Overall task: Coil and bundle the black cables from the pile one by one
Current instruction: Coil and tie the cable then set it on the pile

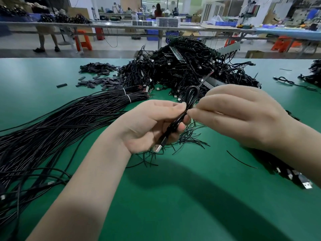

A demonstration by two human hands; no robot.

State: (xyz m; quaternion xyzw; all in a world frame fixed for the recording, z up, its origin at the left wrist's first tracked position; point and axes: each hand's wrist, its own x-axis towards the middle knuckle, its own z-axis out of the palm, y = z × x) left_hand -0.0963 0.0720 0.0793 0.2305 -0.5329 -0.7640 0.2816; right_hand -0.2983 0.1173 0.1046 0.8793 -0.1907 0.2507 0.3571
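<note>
My left hand (152, 124) grips a folded black cable (190, 98) at its middle; the loop sticks up above my fingers and its silver USB plug (157, 147) hangs below my palm. My right hand (239, 115) pinches the same cable just right of my left thumb, fingertips touching the strands. A loose end of the cable rises up and to the right behind the loop. A big pile of tangled black cables (182, 66) lies on the green table behind my hands. Long straight black cables (52, 129), tied with white ties, fan out at the left.
Thin black wire ties (191, 138) lie scattered under my hands. Small black sleeve pieces (99, 77) sit at the back left. Coiled cables with USB plugs (295, 178) lie under my right forearm. The green table (191, 197) is bare in front. People work at benches far behind.
</note>
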